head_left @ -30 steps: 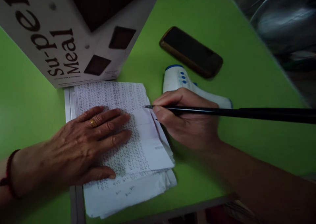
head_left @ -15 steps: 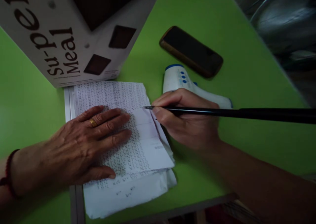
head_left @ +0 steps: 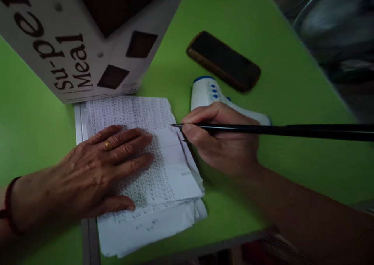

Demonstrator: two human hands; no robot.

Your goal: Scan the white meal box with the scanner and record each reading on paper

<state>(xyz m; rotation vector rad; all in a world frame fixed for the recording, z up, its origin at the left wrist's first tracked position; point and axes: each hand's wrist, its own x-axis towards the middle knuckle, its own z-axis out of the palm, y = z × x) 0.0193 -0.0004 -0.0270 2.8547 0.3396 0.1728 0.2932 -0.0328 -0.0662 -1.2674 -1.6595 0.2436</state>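
Note:
My left hand (head_left: 108,175) lies flat with fingers spread on a stack of paper sheets (head_left: 181,179) covered in rows of handwriting; a gold ring and a dark red bracelet are on it. Pinched in my right hand (head_left: 224,140) is a long black pen (head_left: 277,129). Its fine tip points left, at the right edge of the written rows on the top sheet. Whether the tip touches the paper I cannot tell. Just behind my right hand is a white and blue handheld infrared thermometer (head_left: 203,91), partly hidden by the fingers.
A tall white box (head_left: 87,62) printed "Su-per Meal" stands at the back left, against the paper's top edge. A dark phone (head_left: 224,60) with a brown edge lies beyond the thermometer. Everything rests on a green table (head_left: 309,101), whose edge runs along the right.
The pen tip has shifted slightly, and the pen's far end sits a little higher. My left hand stays flat on the paper. The whole view has slid slightly left.

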